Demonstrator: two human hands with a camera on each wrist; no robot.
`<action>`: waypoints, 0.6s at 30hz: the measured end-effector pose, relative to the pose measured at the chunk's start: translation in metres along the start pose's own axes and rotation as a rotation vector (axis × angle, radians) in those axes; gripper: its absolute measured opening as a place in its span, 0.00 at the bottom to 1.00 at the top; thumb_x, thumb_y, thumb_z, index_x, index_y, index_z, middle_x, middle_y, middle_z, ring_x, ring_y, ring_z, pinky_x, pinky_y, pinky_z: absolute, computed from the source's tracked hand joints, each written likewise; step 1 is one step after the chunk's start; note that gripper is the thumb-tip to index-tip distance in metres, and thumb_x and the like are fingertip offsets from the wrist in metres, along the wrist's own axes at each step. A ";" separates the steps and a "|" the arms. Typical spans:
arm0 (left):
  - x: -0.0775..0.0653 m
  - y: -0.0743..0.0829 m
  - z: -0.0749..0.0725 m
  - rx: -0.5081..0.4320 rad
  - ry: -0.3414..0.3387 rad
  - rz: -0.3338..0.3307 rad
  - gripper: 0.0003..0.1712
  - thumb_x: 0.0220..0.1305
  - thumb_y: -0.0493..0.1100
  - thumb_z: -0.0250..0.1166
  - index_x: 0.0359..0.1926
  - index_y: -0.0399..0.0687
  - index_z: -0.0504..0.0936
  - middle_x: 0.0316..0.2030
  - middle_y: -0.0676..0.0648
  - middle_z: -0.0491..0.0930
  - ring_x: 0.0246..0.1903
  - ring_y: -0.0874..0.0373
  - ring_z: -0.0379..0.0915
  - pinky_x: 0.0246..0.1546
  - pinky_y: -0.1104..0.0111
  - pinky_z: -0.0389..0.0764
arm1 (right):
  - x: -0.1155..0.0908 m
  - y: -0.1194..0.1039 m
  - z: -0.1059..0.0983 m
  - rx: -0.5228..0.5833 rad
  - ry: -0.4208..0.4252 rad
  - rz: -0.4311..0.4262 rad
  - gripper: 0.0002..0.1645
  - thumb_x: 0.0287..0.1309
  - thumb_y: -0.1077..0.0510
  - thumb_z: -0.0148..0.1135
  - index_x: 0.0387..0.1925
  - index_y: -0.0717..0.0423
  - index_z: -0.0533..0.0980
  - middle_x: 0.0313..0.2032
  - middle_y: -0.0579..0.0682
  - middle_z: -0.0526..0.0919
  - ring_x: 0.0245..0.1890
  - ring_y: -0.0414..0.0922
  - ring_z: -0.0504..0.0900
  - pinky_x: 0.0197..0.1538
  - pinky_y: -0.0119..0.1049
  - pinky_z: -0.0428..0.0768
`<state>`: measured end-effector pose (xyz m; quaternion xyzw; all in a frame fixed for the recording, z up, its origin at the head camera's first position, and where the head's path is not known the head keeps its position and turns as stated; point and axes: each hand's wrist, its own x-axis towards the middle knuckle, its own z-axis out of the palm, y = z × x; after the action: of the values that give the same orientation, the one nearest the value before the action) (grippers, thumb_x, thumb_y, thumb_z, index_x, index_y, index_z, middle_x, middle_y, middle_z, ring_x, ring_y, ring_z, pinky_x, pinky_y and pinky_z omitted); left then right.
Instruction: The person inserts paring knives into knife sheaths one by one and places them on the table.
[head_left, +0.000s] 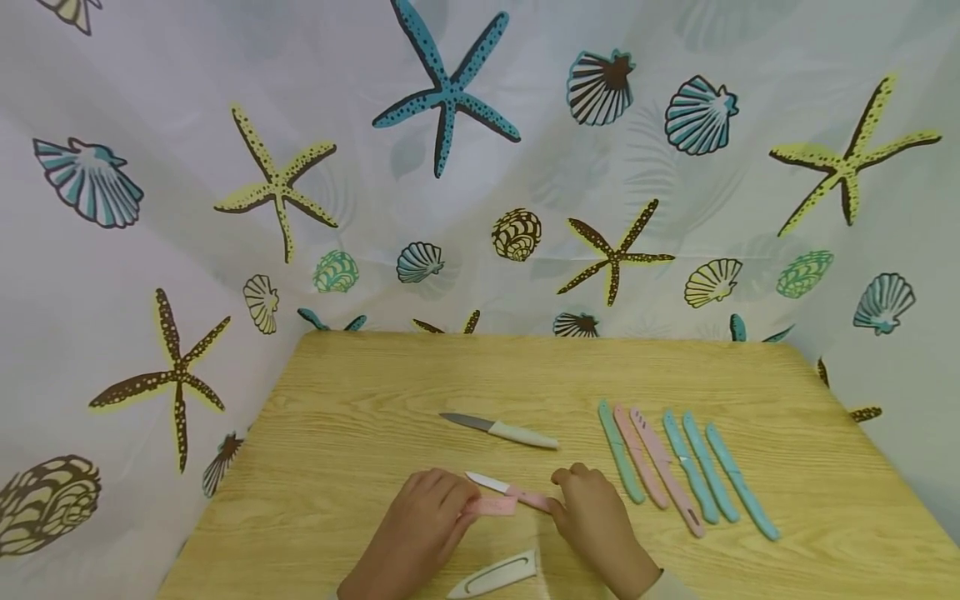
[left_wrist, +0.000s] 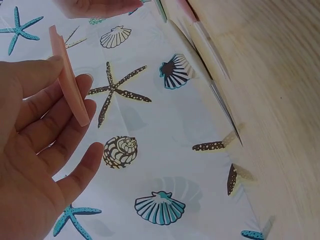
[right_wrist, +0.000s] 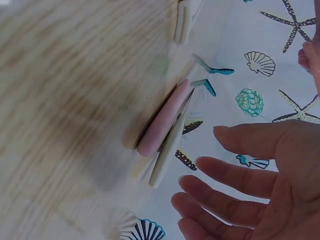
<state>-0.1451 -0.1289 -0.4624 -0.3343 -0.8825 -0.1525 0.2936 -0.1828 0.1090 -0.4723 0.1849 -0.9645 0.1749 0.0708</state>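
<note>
My left hand pinches a pink knife sheath between thumb and fingers. In the left wrist view the sheath stands tilted, its edge toward the camera. A knife with a pink handle and a pale blade lies on the table just beyond the sheath, blade pointing left. Beside the end of its handle is my right hand. The right wrist view shows that hand with fingers spread and nothing in them, apart from the pink handle.
Farther back lies a knife with a cream handle and a grey blade. A cream sheath rests near the front. On the right, several sheathed knives lie side by side: a green one, pink ones and blue ones.
</note>
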 end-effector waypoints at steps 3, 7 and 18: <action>0.000 0.001 -0.001 0.005 0.000 0.003 0.07 0.61 0.45 0.66 0.39 0.51 0.78 0.37 0.55 0.78 0.40 0.61 0.75 0.42 0.65 0.78 | 0.006 -0.002 0.007 -0.005 -0.002 -0.010 0.18 0.44 0.55 0.76 0.34 0.65 0.82 0.27 0.54 0.80 0.26 0.49 0.79 0.29 0.41 0.82; 0.000 0.002 -0.003 0.012 0.001 0.000 0.07 0.61 0.46 0.67 0.38 0.51 0.78 0.37 0.56 0.78 0.40 0.62 0.75 0.43 0.65 0.78 | 0.013 -0.005 0.016 -0.006 0.001 -0.039 0.21 0.45 0.51 0.74 0.33 0.65 0.82 0.25 0.54 0.79 0.25 0.49 0.79 0.30 0.41 0.82; -0.002 0.003 -0.003 0.005 0.006 0.008 0.09 0.59 0.45 0.68 0.37 0.50 0.79 0.36 0.56 0.78 0.39 0.62 0.74 0.42 0.66 0.77 | 0.027 -0.010 0.033 0.003 -0.022 -0.048 0.19 0.48 0.49 0.72 0.26 0.61 0.79 0.22 0.52 0.73 0.23 0.48 0.73 0.23 0.41 0.75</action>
<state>-0.1404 -0.1293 -0.4614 -0.3366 -0.8807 -0.1499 0.2978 -0.2058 0.0794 -0.4939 0.2099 -0.9602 0.1725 0.0643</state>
